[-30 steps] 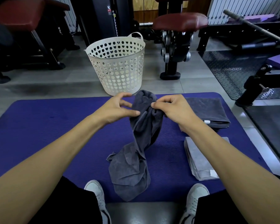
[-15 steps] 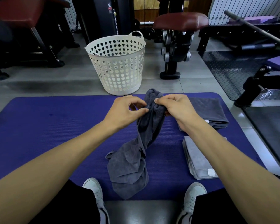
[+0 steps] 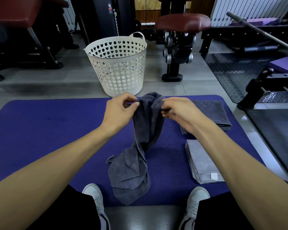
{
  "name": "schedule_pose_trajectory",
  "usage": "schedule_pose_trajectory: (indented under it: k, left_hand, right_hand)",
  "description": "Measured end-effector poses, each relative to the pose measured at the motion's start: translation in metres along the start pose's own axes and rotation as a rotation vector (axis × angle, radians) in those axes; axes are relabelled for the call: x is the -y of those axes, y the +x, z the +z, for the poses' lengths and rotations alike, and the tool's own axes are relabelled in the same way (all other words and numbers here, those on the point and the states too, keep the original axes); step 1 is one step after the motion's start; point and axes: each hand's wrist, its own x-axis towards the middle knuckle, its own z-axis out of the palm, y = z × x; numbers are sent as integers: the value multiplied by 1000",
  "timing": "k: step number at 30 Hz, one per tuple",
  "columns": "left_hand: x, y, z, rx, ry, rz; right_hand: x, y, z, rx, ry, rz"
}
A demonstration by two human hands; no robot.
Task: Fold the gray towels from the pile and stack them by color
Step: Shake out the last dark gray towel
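Observation:
A crumpled dark gray towel (image 3: 136, 165) hangs from both my hands over the purple mat (image 3: 45, 135), its lower end bunched on the mat between my shoes. My left hand (image 3: 119, 111) pinches the towel's top edge on the left. My right hand (image 3: 178, 112) grips the top on the right, fingers curled into the cloth. A folded dark gray towel (image 3: 214, 113) lies on the mat at the right, partly hidden by my right forearm. Nearer to me lies a folded light gray stack (image 3: 200, 165) with a white tag.
A white perforated laundry basket (image 3: 117, 63) stands on the floor just beyond the mat's far edge. Gym machines with dark red pads stand behind it. Black rubber flooring and a barbell (image 3: 259, 30) lie to the right. My two white shoes rest at the mat's near edge.
My hands have shifted their hold along the towel's top edge and drawn slightly apart, spreading the top a little. The towel's lower end stays on the mat.

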Motion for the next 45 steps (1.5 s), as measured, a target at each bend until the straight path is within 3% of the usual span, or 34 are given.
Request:
schedule_pose_trajectory:
  k: [2, 5, 7, 15, 19, 22, 25, 30, 35, 41, 43, 45]
  left_hand:
    - [3, 3, -6, -67, 7, 1]
    - [5, 5, -14, -171, 33, 22]
    - [4, 5, -18, -194, 47, 31]
    - [4, 7, -15, -7, -21, -93]
    - [10, 9, -14, 62, -43, -134]
    - [14, 13, -17, 35, 116, -137]
    - [23, 18, -20, 83, 166, -277]
    - [34, 20, -24, 130, -16, -548]
    - [39, 19, -29, 134, -178, -529]
    - [37, 17, -30, 120, -270, -481]
    - [38, 19, -28, 45, -233, -419]
    - [40, 26, -32, -153, -175, -324]
  right_hand:
    - [-1, -2, -6, 23, -170, -62]
    - [-3, -4, -11, -105, -704, -294]
    - [-5, -4, -11, -164, -839, -386]
    - [-5, -2, -7, -248, -423, -285]
    - [-11, 1, -8, -308, -532, -321]
    - [-15, 4, -12, -303, -676, -333]
    - [-20, 5, -14, -251, -591, -248]
    - [-26, 11, -14, -184, -273, -130]
    - [-27, 12, -13, -17, -124, -116]
    - [-23, 4, -9, -41, -276, -251]
    - [-24, 6, -12, -92, -386, -291]
    - [-26, 8, -14, -219, -542, -360]
